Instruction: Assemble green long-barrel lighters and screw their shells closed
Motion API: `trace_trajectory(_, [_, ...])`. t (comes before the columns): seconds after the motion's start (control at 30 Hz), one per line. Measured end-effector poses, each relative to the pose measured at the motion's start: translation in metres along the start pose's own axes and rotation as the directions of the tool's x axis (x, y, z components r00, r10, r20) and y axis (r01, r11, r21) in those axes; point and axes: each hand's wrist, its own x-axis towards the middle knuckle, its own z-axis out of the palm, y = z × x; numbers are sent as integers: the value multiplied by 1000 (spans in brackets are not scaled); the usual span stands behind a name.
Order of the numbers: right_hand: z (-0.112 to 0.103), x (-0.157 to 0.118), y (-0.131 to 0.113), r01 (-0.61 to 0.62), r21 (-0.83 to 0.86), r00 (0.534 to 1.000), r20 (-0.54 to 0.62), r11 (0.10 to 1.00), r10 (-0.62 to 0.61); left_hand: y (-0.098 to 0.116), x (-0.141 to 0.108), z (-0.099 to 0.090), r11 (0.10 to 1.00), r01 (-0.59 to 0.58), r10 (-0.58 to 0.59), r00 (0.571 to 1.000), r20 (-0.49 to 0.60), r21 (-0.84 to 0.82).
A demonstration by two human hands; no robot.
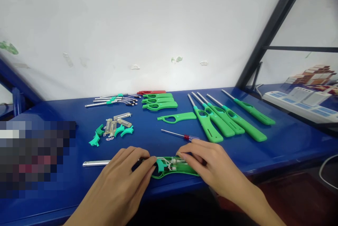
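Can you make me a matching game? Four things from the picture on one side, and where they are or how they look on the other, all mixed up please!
Things:
1. Screwdriver
2. Red shell
3. Open green shell
4. Clear plastic pieces

Places and looks:
A. Near loose turquoise pieces
B. Partly covered by the left hand and right hand
C. Metal tip pointing left
D. At the back, closest to the wall

Right pairs: 1-C, 2-D, 3-B, 4-A

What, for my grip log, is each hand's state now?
Left hand: curled at the curved teal plastic piece; grip unclear.
Right hand: curled over the green plastic half-shell; grip unclear.
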Motion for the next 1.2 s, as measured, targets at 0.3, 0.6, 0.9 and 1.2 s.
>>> trace_trajectory(0.3, [0, 2, 0, -4, 3, 1000, -9, 1000, 4, 3, 3, 3, 1000, 6, -5, 1000, -24, 15])
trace_trajectory(0.6, [1, 2, 2, 1, -1, 1000, -10, 1000, -1, 7, 0, 9, 993, 11, -13, 1000, 15, 118])
trace_trajectory(0.9, [1, 2, 3, 3, 2, 1000, -4, 1000, -3, 10, 3, 8, 990, 17, -20, 1000, 21, 143])
trace_trajectory(1.2, [2, 2, 3, 15, 5, 1000, -18, 1000, -15, 5, -2, 3, 993, 52, -52, 999, -1, 107])
